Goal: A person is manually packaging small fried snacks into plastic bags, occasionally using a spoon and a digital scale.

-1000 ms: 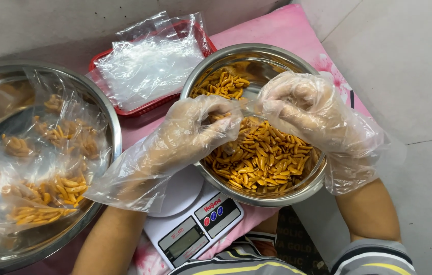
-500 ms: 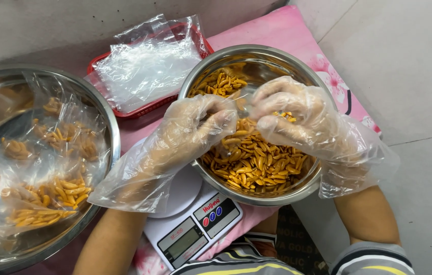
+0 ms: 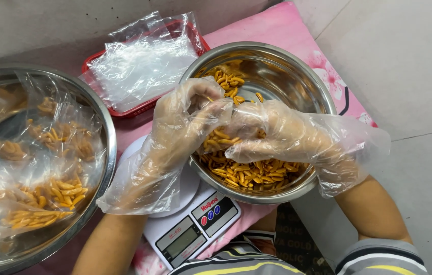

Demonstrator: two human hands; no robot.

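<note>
Both my hands wear loose clear plastic gloves and meet over a steel bowl [image 3: 297, 76] of orange snack sticks [image 3: 249, 173]. My left hand [image 3: 183, 127] comes in from the left rim. Its fingers are curled on what looks like a small clear plastic bag [image 3: 216, 138] with some sticks showing through. My right hand [image 3: 282, 136] lies across the bowl with its fingertips against the left hand, closed on a clump of snack sticks. The bag's mouth is hidden between the fingers.
A large steel bowl [image 3: 105, 153] at the left holds several filled clear bags of snacks [image 3: 53, 198]. A red tray [image 3: 139, 109] of empty clear bags [image 3: 142, 63] sits behind. A white digital scale [image 3: 193, 231] lies under the near bowl on a pink cloth [image 3: 277, 28]. Grey floor is at the right.
My right hand has come down from the bowl's far right side and moved left against my left hand. My left hand has stayed nearly in place.
</note>
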